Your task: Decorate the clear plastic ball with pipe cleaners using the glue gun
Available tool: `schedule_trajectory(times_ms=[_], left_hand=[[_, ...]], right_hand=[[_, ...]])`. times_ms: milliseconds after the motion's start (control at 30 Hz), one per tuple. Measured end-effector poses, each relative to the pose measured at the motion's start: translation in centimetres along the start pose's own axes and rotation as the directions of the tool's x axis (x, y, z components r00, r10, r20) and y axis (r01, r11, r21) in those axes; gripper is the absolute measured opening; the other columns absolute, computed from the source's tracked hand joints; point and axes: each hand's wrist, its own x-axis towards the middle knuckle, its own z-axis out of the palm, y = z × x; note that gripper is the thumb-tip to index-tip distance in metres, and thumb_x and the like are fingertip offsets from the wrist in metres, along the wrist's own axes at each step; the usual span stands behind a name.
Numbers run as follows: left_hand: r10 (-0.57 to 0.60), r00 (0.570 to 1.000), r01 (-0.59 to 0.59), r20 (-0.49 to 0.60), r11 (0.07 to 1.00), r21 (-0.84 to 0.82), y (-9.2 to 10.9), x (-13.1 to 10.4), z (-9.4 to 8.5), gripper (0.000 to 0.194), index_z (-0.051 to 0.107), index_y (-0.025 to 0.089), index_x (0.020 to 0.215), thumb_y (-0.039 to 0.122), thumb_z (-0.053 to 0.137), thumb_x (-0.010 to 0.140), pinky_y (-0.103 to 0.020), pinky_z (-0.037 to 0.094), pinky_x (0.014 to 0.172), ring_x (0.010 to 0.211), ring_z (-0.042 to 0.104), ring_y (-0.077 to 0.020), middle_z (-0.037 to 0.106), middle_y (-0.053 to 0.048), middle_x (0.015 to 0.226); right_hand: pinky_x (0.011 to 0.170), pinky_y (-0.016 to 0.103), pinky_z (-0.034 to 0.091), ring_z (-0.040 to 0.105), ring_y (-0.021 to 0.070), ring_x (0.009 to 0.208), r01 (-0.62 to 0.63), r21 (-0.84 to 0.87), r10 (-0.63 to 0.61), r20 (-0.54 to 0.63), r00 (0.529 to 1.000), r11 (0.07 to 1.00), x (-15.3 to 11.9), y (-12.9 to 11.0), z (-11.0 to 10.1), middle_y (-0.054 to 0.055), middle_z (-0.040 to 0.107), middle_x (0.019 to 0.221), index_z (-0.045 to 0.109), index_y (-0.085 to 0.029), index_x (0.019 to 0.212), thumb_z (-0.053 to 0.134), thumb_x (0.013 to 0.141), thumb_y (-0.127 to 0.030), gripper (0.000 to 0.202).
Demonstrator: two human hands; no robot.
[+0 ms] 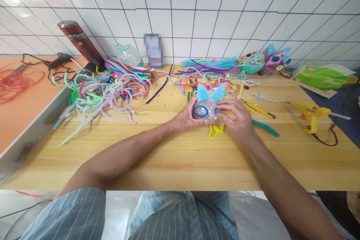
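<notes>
Between my two hands is a clear plastic ball-like body with two blue pipe-cleaner ears standing up from its top. A dark blue ring lies on its left front. My left hand wraps its left side, fingers mostly behind it. My right hand closes on its right side, fingertips at a second blue piece, partly covered. Just below the body, a bent yellow pipe cleaner shows on the wooden table. Teal-handled pliers lie beside my right hand, partly hidden by it.
A yellow glue gun stands at the right, its cord trailing. A yellow cutter knife lies nearer. Tangled pipe cleaners cover the left; bundles line the wall. Two decorated figures, a phone and a red flask stand behind.
</notes>
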Motion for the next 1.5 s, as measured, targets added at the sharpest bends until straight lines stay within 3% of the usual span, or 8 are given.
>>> schedule_trajectory(times_ms=[167,333,500,633,833,1067,1500], left_hand=[[-0.026,1.0,0.026,-0.004,1.0,-0.012,-0.7,0.0,0.0,0.105,0.05,0.021,0.151,0.073,0.099,0.074,-0.051,0.059,0.12,0.141,0.066,-0.0381,0.065,-0.015,0.147],[-0.012,1.0,0.012,0.013,0.999,-0.042,-0.5,-0.1,0.0,0.11,0.047,0.021,0.157,0.073,0.099,0.075,-0.053,0.055,0.126,0.148,0.062,-0.0403,0.062,-0.017,0.156],[-0.021,0.998,0.025,0.053,0.998,-0.063,-0.1,-0.2,-0.6,0.103,0.05,0.022,0.158,0.076,0.093,0.082,-0.056,0.053,0.129,0.155,0.058,-0.0434,0.061,-0.017,0.164],[-0.011,0.996,0.019,0.09,0.996,-0.084,-0.9,0.0,-0.9,0.102,0.05,0.024,0.16,0.076,0.092,0.084,-0.056,0.053,0.129,0.153,0.06,-0.0422,0.063,-0.015,0.161],[0.016,0.999,-0.014,0.043,0.999,-0.045,-2.0,0.3,-0.8,0.101,0.053,0.022,0.159,0.081,0.088,0.084,-0.05,0.056,0.122,0.143,0.064,-0.0385,0.065,-0.015,0.154],[0.001,1.0,-0.001,0.008,0.999,0.037,-1.4,-0.2,-0.8,0.095,0.057,0.021,0.156,0.082,0.083,0.089,-0.048,0.058,0.114,0.131,0.067,-0.0339,0.068,-0.013,0.144],[0.026,0.999,-0.023,-0.04,0.997,0.073,-0.3,-0.4,-0.4,0.088,0.055,0.021,0.155,0.07,0.087,0.09,-0.051,0.055,0.125,0.147,0.062,-0.0378,0.065,-0.014,0.157]], right_hand=[[0.113,0.059,0.063,0.082,0.035,0.115,0.034,-0.032,-0.034,0.002,0.999,0.999,-0.1,0.0,0.0,0.007,0.087,0.12,0.088,-0.038,0.111,0.083,0.101,-0.055,0.02],[0.105,0.053,0.067,0.083,0.0318,0.11,0.129,-0.084,-0.131,-0.013,0.991,0.988,-0.2,0.5,0.1,0.007,0.088,0.118,0.087,-0.034,0.114,0.083,0.103,-0.046,0.017],[0.101,0.05,0.068,0.083,0.0308,0.111,0.194,-0.104,-0.199,-0.039,0.979,0.976,-0.3,0.9,0.3,0.006,0.087,0.119,0.085,-0.034,0.121,0.083,0.104,-0.042,0.019],[0.096,0.048,0.069,0.083,0.0298,0.109,0.179,-0.096,-0.184,-0.045,0.982,0.979,-0.3,1.0,0.3,0.006,0.086,0.118,0.085,-0.034,0.122,0.081,0.106,-0.042,0.018],[0.09,0.046,0.07,0.082,0.0294,0.107,0.109,-0.049,-0.11,-0.037,0.993,0.993,-0.3,1.0,0.3,0.007,0.086,0.118,0.086,-0.033,0.119,0.082,0.104,-0.044,0.019],[0.093,0.048,0.071,0.082,0.0295,0.107,0.102,-0.032,-0.104,-0.053,0.993,0.994,-0.2,0.8,0.4,0.006,0.086,0.117,0.087,-0.034,0.118,0.082,0.103,-0.039,0.017],[0.089,0.046,0.074,0.083,0.0291,0.106,0.053,-0.016,-0.054,-0.036,0.998,0.998,-0.5,0.2,1.0,0.007,0.084,0.12,0.086,-0.032,0.118,0.083,0.102,-0.036,0.017]])
